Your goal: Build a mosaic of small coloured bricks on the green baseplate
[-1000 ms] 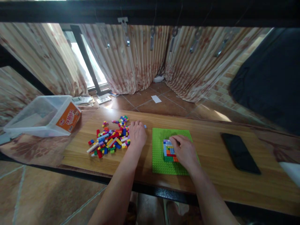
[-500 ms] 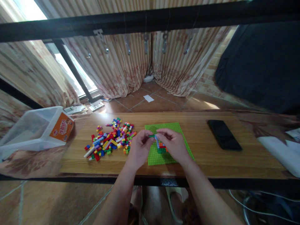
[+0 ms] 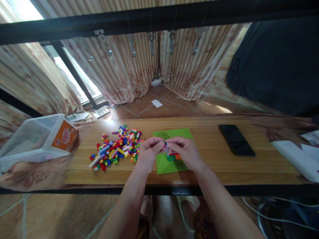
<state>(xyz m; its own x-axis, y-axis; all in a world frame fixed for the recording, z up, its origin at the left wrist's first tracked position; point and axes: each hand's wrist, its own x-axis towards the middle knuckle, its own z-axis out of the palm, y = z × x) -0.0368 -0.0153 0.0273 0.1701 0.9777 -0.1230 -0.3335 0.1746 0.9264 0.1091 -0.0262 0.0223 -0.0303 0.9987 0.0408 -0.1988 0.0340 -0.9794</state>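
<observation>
My left hand (image 3: 149, 151) and my right hand (image 3: 183, 151) meet fingertip to fingertip above the green studded baseplate (image 3: 171, 169). Both are closed in a pinch on small toy building bricks (image 3: 165, 144); a dark green bit and a bluish-purple bit show between the fingers. How these pieces fit together is hidden. Just below my right fingers, a group of bricks (image 3: 171, 158) in green, red and orange sits on the baseplate, partly covered by that hand. To the left of my left hand lies a loose pile of mixed bricks (image 3: 113, 151).
A black phone (image 3: 236, 140) lies on the wooden table (image 3: 209, 172) to the right. At the far left stands a clear plastic bin (image 3: 32, 139) with an orange label. White papers (image 3: 291, 159) lie at the right end. A dark bar (image 3: 159, 20) crosses above.
My hands have drawn slightly closer together, and the dark green brick in my left fingers now shows less. The whole view has shifted a little.
</observation>
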